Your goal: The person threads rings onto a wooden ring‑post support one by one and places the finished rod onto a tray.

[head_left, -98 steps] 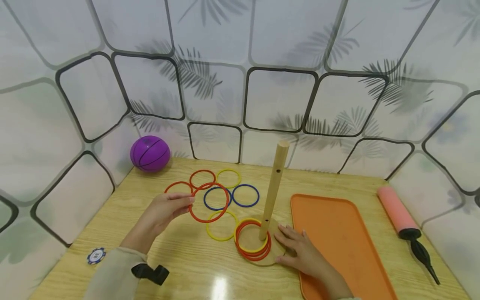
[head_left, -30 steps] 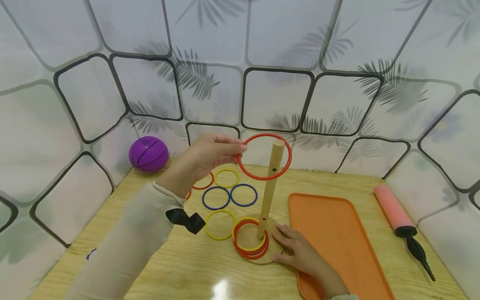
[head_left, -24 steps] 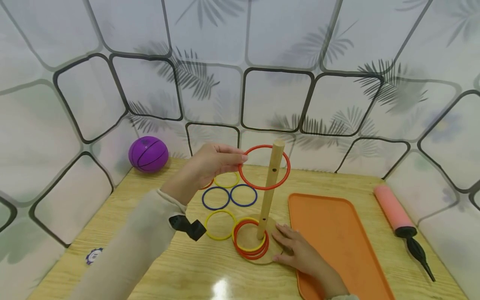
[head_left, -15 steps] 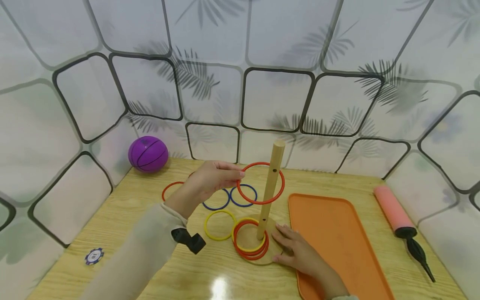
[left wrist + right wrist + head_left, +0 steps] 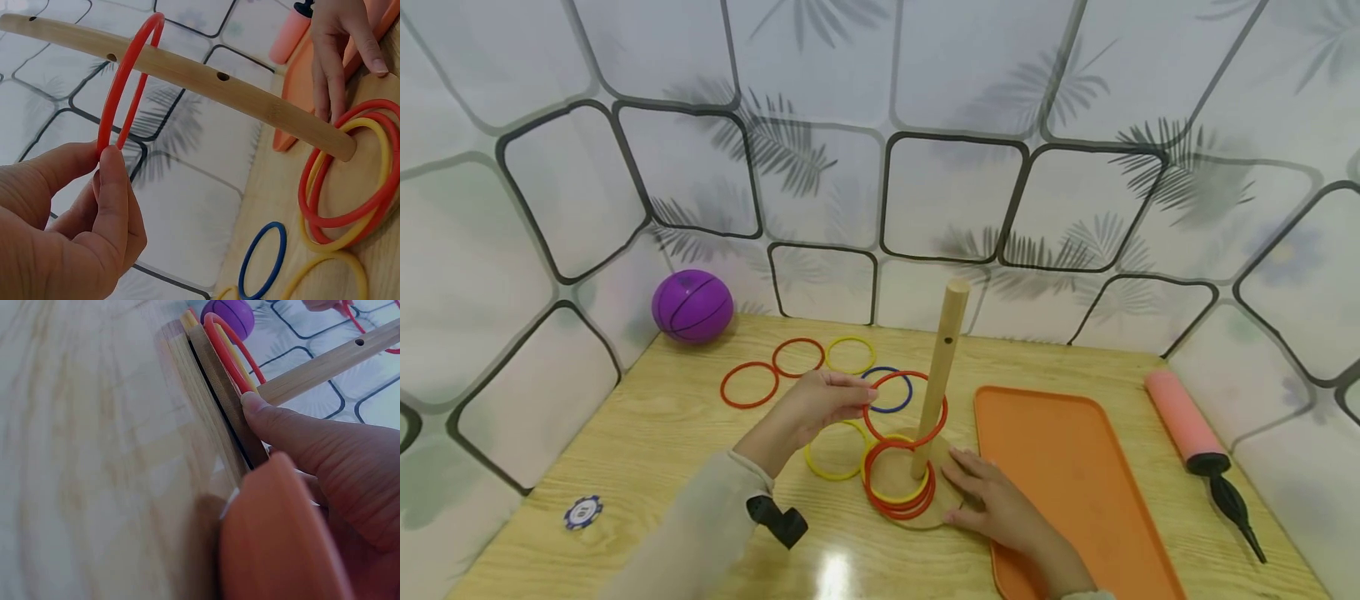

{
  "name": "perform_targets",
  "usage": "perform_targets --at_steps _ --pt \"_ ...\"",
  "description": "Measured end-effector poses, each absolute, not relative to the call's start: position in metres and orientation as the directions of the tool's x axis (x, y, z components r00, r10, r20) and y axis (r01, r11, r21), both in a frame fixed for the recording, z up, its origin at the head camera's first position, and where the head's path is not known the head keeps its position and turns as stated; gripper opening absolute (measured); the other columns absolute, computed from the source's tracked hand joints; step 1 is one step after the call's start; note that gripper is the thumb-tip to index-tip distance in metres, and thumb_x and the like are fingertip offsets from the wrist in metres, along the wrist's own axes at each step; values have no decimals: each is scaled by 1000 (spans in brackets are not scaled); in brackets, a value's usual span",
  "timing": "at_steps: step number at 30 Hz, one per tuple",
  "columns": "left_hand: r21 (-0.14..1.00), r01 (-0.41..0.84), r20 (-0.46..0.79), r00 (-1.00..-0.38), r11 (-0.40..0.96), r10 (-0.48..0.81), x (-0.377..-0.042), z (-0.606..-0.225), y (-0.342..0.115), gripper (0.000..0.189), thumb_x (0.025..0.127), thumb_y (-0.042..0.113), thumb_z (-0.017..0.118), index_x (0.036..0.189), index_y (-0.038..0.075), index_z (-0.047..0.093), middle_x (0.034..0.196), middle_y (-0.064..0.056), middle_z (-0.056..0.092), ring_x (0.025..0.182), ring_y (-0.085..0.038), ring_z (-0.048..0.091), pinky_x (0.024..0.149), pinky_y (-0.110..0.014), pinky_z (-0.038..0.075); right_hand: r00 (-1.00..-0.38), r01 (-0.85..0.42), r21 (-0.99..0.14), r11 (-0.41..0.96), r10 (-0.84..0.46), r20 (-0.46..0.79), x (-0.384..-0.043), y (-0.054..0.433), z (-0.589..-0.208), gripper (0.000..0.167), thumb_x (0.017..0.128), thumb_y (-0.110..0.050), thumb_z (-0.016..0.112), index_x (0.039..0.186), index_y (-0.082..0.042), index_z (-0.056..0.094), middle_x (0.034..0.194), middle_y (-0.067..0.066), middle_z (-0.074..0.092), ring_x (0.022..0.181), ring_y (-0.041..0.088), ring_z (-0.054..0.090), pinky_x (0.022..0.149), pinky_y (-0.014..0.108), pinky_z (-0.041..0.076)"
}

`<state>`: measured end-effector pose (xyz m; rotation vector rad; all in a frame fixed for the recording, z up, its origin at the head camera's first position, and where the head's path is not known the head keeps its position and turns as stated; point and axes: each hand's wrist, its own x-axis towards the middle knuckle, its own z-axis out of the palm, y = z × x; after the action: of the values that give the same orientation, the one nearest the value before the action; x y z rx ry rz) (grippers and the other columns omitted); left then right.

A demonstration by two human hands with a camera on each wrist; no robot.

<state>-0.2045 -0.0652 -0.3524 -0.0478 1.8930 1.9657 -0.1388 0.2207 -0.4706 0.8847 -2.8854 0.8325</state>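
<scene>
My left hand (image 5: 820, 408) pinches a red ring (image 5: 119, 84) at its near side between thumb and fingers. This ring encircles the upright wooden post (image 5: 942, 367), tilted and partway down it. Around the foot of the post, a yellow ring and red rings (image 5: 931, 492) lie stacked on the round wooden base (image 5: 943, 500). At the right edge of that base rests my right hand (image 5: 996, 508), fingers extended over it; in the right wrist view the thumb (image 5: 256, 406) touches the base's rim.
Red rings (image 5: 749, 408), yellow rings (image 5: 850, 337) and a blue ring (image 5: 912, 390) lie left of and behind the base. An orange tray (image 5: 1060, 442) sits under the right forearm. Further out are a purple ball (image 5: 692, 307), a pink pump (image 5: 1183, 412) and a poker chip (image 5: 583, 512).
My left hand has picked the red ring up over the post top, brought it around the post and lowered it along the post. The right hand stays on the base.
</scene>
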Motion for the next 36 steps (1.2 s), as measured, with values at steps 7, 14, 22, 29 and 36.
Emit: perform_targets --at_steps 7,14,22,29,36 --pt "961 -275 -258 -922 -19 289 -201 -375 -66 27 85 4 69 108 -10 64 90 -6 69 78 -13 65 72 -23 55 -852 -495 -517 699 -507 131 -138 219 -467 69 82 -45 68 134 -4 52 145 17 39 132 45 32 104 63 24" --pt "968 -248 -228 -928 -32 296 -195 -396 -65 20 84 4 71 101 -6 68 89 -6 69 80 -14 65 76 -27 55 -850 -502 -516 694 -508 143 -138 219 -470 68 83 -45 69 134 -4 51 146 17 39 132 45 32 105 62 24" --pt "967 -255 -240 -933 -22 268 -187 -419 -64 25 83 7 72 103 -7 67 89 -4 69 84 -18 66 77 -29 55 -856 -491 -518 701 -500 135 -139 219 -470 68 82 -45 69 135 -7 51 146 16 39 132 44 33 105 61 24" --pt "959 -279 -259 -930 -42 261 -186 -435 -65 27 83 7 72 105 -8 67 89 -5 71 82 -16 67 81 -33 55 -858 -486 -521 701 -496 133 -139 219 -468 68 82 -45 70 135 -5 52 145 17 39 132 43 32 105 61 24" --pt "954 -291 -265 -931 -71 250 -186 -452 -64 12 82 4 72 92 -2 69 80 0 69 73 -9 63 69 -23 54 -851 -501 -515 695 -504 148 -138 219 -470 67 82 -44 70 132 -3 54 144 18 40 132 44 33 105 62 25"
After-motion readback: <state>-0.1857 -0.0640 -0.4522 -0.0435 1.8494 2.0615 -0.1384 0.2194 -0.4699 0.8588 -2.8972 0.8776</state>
